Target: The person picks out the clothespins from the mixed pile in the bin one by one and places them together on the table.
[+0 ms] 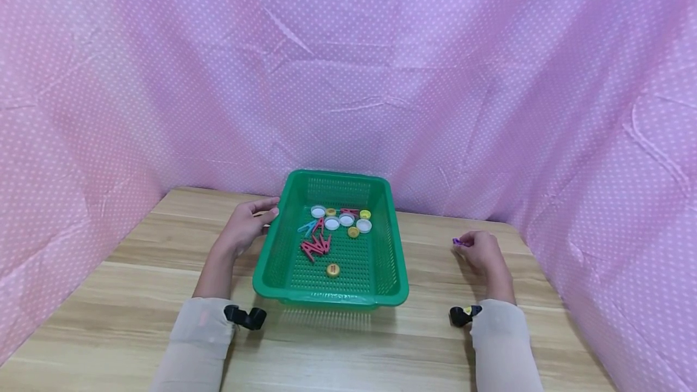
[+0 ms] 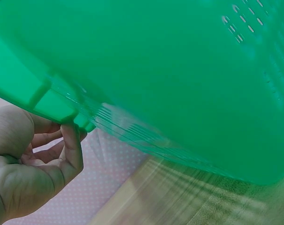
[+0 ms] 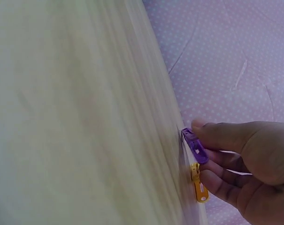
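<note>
"While you're looking at the right hand [image 1: 483, 249], tell me what it has."

"One purple clip [image 3: 194, 142], pinched between fingertips drawn in close around it. It's at three o'clock from the green basket [image 1: 332, 299], by the bench [image 1: 425, 343]; I can't tell whether it touches the wood."

"Anything beside it?"

"An orange clip [image 3: 201, 191], at six o'clock from the purple one in the right wrist view, just beside the lower fingers. Whether they hold it, I can't tell."

"And the left hand [image 1: 242, 228]?"

"At ten o'clock on the basket, with thumb and fingers pinching the rim."

"What's inside?"

"Pink clips [image 1: 316, 247] bunched toward nine o'clock, a blue clip [image 1: 308, 227] at ten, and white lids [image 1: 331, 224] spread from eleven to nearly two, with a yellow cap [image 1: 365, 214] close by. One gold cap [image 1: 333, 270] lies apart from the rest at six."

"Farther out?"

"Pale sleeves [image 1: 503, 334] reach in from seven and five o'clock, a black device [image 1: 461, 317] at each wrist. A pink dotted curtain [image 1: 348, 77] hangs beyond the bench at twelve and runs along both sides, toward nine and three."
</note>
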`<act>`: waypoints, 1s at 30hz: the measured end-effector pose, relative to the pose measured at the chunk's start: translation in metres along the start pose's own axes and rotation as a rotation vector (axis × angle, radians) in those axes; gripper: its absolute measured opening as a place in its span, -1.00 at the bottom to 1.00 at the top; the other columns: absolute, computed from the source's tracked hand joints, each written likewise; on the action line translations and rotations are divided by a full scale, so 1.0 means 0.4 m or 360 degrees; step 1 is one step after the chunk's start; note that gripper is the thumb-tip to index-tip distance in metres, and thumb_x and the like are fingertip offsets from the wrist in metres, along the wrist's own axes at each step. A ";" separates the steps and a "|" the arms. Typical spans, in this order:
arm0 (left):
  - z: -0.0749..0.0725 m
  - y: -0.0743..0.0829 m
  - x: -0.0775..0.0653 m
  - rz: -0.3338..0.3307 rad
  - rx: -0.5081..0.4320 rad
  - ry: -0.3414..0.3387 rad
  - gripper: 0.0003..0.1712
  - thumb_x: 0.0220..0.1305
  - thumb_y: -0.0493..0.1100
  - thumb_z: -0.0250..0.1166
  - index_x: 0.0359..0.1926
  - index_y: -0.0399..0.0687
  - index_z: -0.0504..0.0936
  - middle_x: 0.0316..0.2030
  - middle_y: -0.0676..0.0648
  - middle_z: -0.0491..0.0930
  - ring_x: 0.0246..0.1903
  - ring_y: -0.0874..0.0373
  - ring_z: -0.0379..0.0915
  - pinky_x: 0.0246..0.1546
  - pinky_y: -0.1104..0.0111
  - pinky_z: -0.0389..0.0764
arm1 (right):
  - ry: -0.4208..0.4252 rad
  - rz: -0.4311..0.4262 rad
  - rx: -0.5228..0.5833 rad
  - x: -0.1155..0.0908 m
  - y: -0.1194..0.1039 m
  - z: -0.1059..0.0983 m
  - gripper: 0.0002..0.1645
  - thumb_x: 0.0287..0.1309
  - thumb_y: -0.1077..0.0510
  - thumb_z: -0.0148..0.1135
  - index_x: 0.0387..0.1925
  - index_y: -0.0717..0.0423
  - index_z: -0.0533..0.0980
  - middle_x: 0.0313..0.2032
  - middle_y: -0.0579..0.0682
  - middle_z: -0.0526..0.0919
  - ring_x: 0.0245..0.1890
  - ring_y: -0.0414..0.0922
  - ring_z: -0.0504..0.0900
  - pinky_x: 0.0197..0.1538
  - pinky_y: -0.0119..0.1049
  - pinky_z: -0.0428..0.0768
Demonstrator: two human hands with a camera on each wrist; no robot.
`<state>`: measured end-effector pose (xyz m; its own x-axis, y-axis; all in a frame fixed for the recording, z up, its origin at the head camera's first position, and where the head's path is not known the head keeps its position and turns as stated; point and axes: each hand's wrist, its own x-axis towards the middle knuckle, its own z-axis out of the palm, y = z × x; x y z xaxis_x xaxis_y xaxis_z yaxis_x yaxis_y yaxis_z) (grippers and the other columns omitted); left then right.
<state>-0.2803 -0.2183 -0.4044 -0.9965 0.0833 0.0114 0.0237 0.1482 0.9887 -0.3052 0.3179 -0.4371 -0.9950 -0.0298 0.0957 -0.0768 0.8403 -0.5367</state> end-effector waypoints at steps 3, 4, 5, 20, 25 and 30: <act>0.000 -0.001 -0.001 -0.0004 0.0006 -0.0003 -0.49 0.39 -0.13 0.14 0.31 -0.15 0.37 0.20 -0.16 0.40 -0.09 0.13 0.49 -0.12 0.32 0.61 | -0.0049 0.0034 0.0011 -0.002 -0.004 -0.001 -0.68 0.08 0.15 0.38 -0.20 0.32 0.61 -0.27 0.16 0.66 -0.22 0.04 0.56 -0.07 -0.03 0.51; 0.000 0.000 -0.002 -0.0005 0.0006 -0.0005 -0.49 0.39 -0.13 0.14 0.31 -0.15 0.37 0.20 -0.16 0.40 -0.09 0.14 0.49 -0.12 0.32 0.61 | -0.0065 0.0040 0.0013 -0.003 -0.005 -0.002 -0.66 0.06 0.16 0.39 -0.18 0.33 0.60 -0.27 0.16 0.66 -0.21 0.04 0.56 -0.06 -0.02 0.51; 0.000 0.000 -0.002 -0.0005 0.0005 -0.0005 -0.49 0.39 -0.14 0.14 0.31 -0.15 0.37 0.20 -0.16 0.40 -0.09 0.14 0.49 -0.12 0.32 0.61 | -0.0078 0.0048 0.0018 -0.003 -0.006 -0.002 -0.64 0.04 0.17 0.40 -0.16 0.34 0.60 -0.27 0.16 0.66 -0.21 0.05 0.56 -0.05 -0.01 0.51; 0.002 0.002 -0.001 0.0018 -0.0013 0.0010 -0.53 0.39 -0.20 0.12 0.29 -0.18 0.39 0.17 -0.17 0.42 -0.10 0.14 0.50 -0.14 0.31 0.61 | -0.0101 -0.0020 0.0009 -0.002 -0.013 -0.001 -0.79 0.07 0.28 0.30 -0.23 0.31 0.65 -0.21 0.20 0.68 -0.08 0.12 0.56 0.06 0.04 0.47; 0.000 0.001 -0.001 0.0023 -0.0002 0.0010 -0.52 0.39 -0.19 0.12 0.29 -0.17 0.39 0.18 -0.17 0.42 -0.10 0.14 0.50 -0.14 0.31 0.61 | -0.0080 -0.0014 -0.0004 0.001 -0.015 0.000 -0.78 0.07 0.23 0.34 -0.24 0.30 0.66 -0.21 0.18 0.68 -0.09 0.11 0.56 0.05 0.04 0.48; -0.001 0.001 0.002 0.0016 0.0019 0.0002 -0.51 0.40 -0.15 0.13 0.30 -0.15 0.39 0.18 -0.14 0.41 -0.09 0.14 0.49 -0.13 0.31 0.61 | -0.0087 -0.0014 -0.0022 0.006 -0.013 0.001 -0.80 0.06 0.26 0.33 -0.25 0.29 0.66 -0.22 0.18 0.68 -0.12 0.08 0.56 0.03 0.02 0.49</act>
<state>-0.2810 -0.2186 -0.4039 -0.9962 0.0839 0.0213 0.0345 0.1589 0.9867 -0.3074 0.3131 -0.4345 -0.9963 -0.0665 0.0544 -0.0852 0.8472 -0.5244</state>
